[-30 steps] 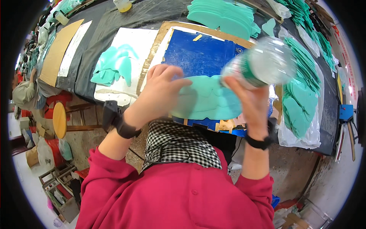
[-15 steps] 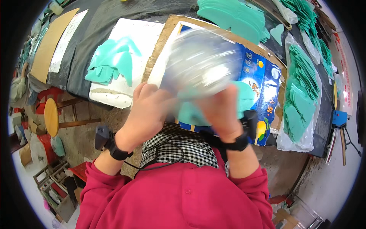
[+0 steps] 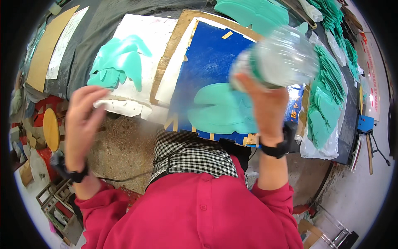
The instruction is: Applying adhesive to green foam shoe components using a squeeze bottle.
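Observation:
My right hand (image 3: 268, 108) is wrapped round a large clear plastic bottle (image 3: 286, 56) with a green band, tilted and blurred by motion over the right side of the blue board (image 3: 211, 54). On that board, below and left of the bottle, lies a smooth green rounded sheet piece (image 3: 219, 110) with a slit at its left. My left hand (image 3: 84, 120) is off to the left, empty, its fingers apart, beside the white board (image 3: 155, 35). Several loose green cut pieces (image 3: 120, 62) are heaped on that white board, just beyond the hand.
Stacked green pieces (image 3: 325, 108) rest on clear plastic at the right, and another green stack (image 3: 253, 14) stands at the back. A brown board (image 3: 47, 45) lies far left. A round wooden stool (image 3: 51, 129) is on the floor at left; a blue device on a tripod (image 3: 365, 123) stands right.
The bottle has swung to the right in my right hand. My left hand has moved away from it to the left and opened, leaving more of the blue board and green piece visible.

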`<move>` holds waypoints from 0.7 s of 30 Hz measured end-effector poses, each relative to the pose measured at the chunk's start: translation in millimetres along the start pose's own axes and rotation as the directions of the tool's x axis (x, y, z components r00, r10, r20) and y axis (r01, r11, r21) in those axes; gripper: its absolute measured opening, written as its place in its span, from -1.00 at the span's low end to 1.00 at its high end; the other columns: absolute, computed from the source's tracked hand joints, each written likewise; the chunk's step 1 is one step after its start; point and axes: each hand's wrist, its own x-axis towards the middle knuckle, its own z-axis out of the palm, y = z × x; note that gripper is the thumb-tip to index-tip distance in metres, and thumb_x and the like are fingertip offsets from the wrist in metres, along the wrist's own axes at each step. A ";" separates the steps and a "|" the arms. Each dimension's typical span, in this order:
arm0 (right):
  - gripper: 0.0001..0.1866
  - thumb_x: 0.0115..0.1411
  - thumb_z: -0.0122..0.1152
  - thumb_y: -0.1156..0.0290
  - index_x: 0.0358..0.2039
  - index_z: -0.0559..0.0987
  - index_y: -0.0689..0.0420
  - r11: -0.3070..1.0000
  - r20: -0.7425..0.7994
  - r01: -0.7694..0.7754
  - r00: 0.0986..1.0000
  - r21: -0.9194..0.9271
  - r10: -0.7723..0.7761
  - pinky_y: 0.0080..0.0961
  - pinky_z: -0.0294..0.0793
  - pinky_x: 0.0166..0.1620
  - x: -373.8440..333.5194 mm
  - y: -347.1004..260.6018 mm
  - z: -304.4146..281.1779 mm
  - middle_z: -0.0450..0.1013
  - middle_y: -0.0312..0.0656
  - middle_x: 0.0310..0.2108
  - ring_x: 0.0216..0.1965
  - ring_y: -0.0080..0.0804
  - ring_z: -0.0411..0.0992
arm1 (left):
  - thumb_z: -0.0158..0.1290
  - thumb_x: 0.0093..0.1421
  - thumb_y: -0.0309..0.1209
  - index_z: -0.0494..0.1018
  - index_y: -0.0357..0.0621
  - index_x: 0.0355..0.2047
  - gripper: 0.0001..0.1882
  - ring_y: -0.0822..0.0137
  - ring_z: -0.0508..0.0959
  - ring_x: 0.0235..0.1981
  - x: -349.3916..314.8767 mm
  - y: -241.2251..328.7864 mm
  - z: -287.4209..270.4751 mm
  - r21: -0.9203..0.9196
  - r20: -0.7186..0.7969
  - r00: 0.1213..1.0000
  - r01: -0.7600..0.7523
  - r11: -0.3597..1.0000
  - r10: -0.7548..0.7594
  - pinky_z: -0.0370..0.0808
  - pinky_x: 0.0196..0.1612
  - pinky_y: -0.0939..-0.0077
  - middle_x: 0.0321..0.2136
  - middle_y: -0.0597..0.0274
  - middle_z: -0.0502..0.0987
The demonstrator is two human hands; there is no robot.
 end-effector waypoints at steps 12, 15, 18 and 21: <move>-0.68 0.09 0.59 0.49 -0.14 0.72 0.24 0.996 -0.116 0.010 0.993 -0.090 -0.021 -0.42 0.65 -0.11 -7.1 -1.7 -50.6 0.71 -0.19 -0.22 -0.26 -0.45 0.66 | 0.10 0.39 -0.48 0.55 -0.19 0.15 -0.67 0.33 0.53 0.06 -194.0 -157.2 -134.1 0.146 -0.820 0.512 0.620 0.771 -0.257 0.42 0.18 0.42 0.06 0.24 0.58; -0.50 0.01 0.58 0.52 0.00 0.64 0.17 0.953 0.114 0.112 0.990 -0.280 -0.083 -0.30 0.64 -0.08 -21.9 -2.6 -7.6 0.67 -0.05 -0.12 -0.16 -0.18 0.67 | 0.09 0.35 -0.55 0.57 -0.15 0.03 -0.74 0.38 0.50 0.02 -95.6 -84.4 10.3 -0.223 -0.640 0.647 0.360 0.906 -0.415 0.40 0.17 0.45 -0.02 0.34 0.56; -0.35 -0.09 0.54 0.53 0.08 0.54 0.09 0.875 0.269 0.466 0.867 -0.134 -0.420 -0.19 0.62 0.01 -34.7 -23.5 44.6 0.58 0.04 0.02 -0.02 0.09 0.59 | 0.18 0.19 -0.56 0.57 -0.20 -0.01 -0.68 0.17 0.48 0.06 -13.6 -5.1 77.0 -0.079 -0.428 0.899 0.071 0.994 -0.098 0.37 0.22 0.31 -0.03 0.18 0.53; -0.42 -0.02 0.57 0.46 0.06 0.58 0.13 0.923 0.191 0.365 0.921 -0.118 -0.340 -0.27 0.64 -0.04 -36.3 -3.4 17.6 0.64 -0.04 -0.09 -0.12 -0.08 0.65 | 0.24 0.12 -0.50 0.63 -0.11 -0.09 -0.70 0.05 0.45 0.02 30.3 51.5 103.3 -0.069 -0.267 0.963 -0.058 0.996 0.038 0.37 0.17 0.21 -0.04 0.11 0.51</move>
